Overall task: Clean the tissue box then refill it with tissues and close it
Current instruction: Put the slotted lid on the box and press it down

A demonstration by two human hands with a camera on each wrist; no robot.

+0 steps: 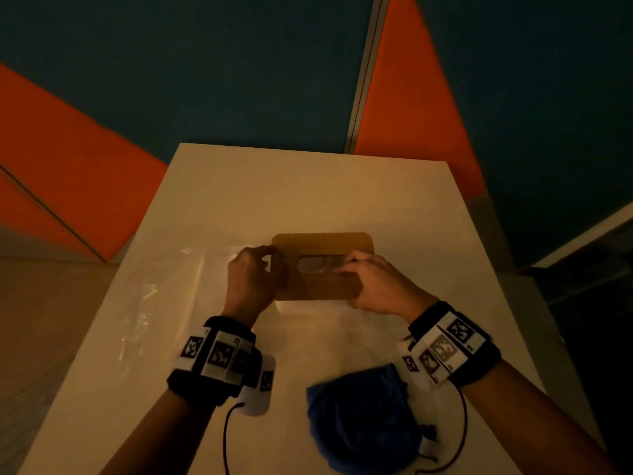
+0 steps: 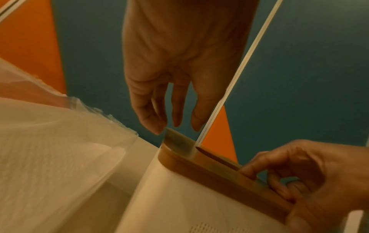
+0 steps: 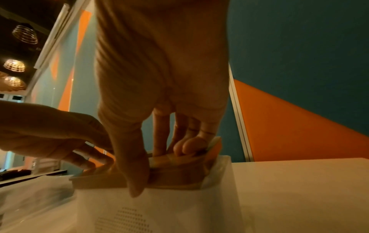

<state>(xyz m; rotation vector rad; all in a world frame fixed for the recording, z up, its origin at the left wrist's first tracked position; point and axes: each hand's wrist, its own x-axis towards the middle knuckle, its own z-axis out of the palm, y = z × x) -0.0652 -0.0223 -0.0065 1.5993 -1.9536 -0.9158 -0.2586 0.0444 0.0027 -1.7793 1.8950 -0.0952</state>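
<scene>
The white tissue box (image 1: 308, 306) stands mid-table with its brown wooden lid (image 1: 322, 245) on top. An oval slot (image 1: 313, 264) in the lid shows something pale inside. My left hand (image 1: 270, 256) touches the lid's left end with nearly straight fingers (image 2: 157, 126). My right hand (image 1: 346, 269) grips the lid (image 3: 175, 175) from the front right. Its thumb (image 3: 135, 186) reaches down the box's front wall (image 3: 159, 212), and its fingers curl at the slot. In the left wrist view the lid (image 2: 199, 164) sits on the box (image 2: 179, 197).
A crumpled blue cloth (image 1: 363, 416) lies at the near edge of the white table (image 1: 308, 186), under my right wrist. Clear plastic wrapping (image 1: 161, 289) is spread left of the box and reaches the table's left edge. Orange and teal wall panels stand behind.
</scene>
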